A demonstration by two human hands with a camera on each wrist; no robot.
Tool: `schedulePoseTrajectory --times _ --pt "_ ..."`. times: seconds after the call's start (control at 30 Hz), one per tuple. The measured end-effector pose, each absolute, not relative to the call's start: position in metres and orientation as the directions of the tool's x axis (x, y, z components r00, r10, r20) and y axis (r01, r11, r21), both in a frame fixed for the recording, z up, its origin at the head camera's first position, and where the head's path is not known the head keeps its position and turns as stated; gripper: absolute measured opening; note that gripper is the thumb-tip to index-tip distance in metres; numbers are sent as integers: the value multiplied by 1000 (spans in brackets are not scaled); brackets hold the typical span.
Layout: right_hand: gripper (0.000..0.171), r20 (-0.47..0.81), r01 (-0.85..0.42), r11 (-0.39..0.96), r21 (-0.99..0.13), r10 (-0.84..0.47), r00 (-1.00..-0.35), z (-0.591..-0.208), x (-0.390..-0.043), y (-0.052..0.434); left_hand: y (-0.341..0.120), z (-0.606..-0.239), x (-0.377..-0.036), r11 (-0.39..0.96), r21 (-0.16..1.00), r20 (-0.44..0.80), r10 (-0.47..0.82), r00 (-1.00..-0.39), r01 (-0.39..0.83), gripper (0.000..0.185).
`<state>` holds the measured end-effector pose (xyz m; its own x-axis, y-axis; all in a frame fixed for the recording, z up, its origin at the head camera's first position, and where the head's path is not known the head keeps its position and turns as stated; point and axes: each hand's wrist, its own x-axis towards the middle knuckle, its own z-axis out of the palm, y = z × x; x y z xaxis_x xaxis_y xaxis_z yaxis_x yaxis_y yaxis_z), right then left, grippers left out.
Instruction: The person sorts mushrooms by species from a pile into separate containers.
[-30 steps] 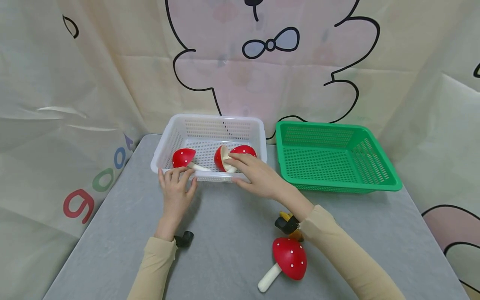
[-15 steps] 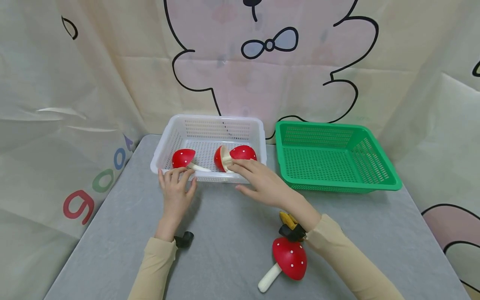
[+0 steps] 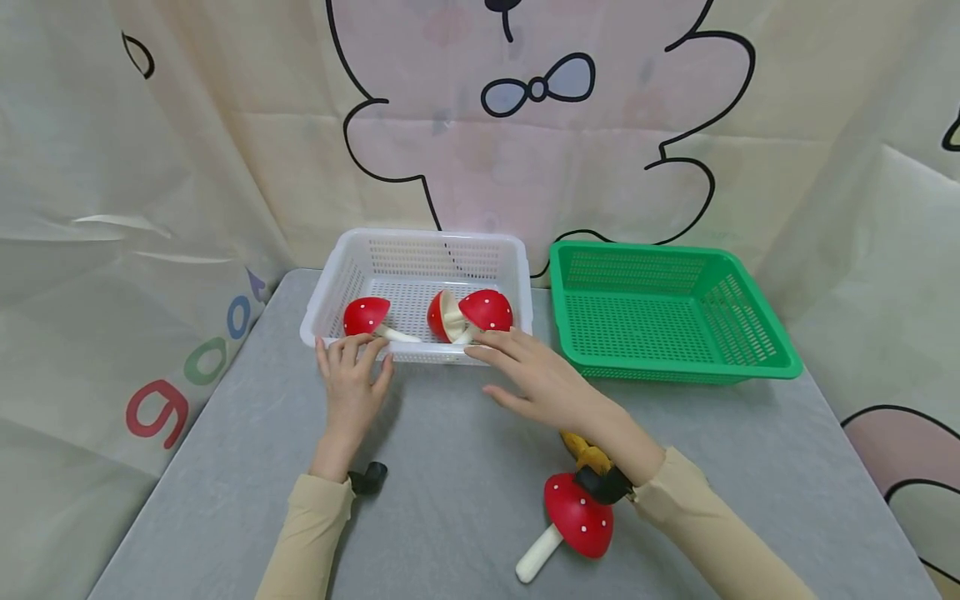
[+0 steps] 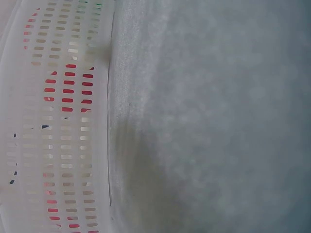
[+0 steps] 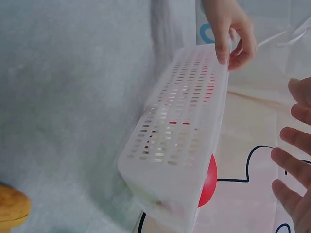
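Four coloured characters run up the left side of the cloth backdrop (image 3: 247,125): we see a red one (image 3: 180,410) shaped like a g or a 9, then a green ring, a blue ring and a purple mark, partly lost in a fold. Three toy mushrooms (image 3: 486,309) lie in the white basket (image 3: 435,252), one at its near left, two touching at its near right; their glossy red caps carry white dots, their stems are cream. Our left hand (image 3: 350,385) pinches the basket's near rim, thumb outside. Our right hand (image 3: 546,379) is spread, just off the near right corner. Another mushroom (image 3: 577,517) lies nearer us, stem pointing near left, beside a yellow object (image 3: 587,454) partly hidden by the black wrist device (image 3: 602,485). To the right stands a green basket (image 3: 682,372). We have soft grey cloth covering the table (image 3: 450,467), and a pink cartoon figure with a blue bow tie (image 3: 573,77) behind.
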<state>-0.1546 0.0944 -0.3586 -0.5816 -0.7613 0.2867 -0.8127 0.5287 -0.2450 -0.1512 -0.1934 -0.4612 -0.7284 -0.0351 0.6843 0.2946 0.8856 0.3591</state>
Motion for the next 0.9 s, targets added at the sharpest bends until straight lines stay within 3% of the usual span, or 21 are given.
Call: schedulePoseTrajectory --times 0.63,0.9 --pt "60 401 -876 447 -180 -780 -481 -372 -138 115 -194 -463 -152 881 359 705 -39 -708 309 22" --pt "60 400 -881 439 -176 -786 -472 -379 -129 125 -194 -463 -152 878 366 697 -39 -716 308 23"
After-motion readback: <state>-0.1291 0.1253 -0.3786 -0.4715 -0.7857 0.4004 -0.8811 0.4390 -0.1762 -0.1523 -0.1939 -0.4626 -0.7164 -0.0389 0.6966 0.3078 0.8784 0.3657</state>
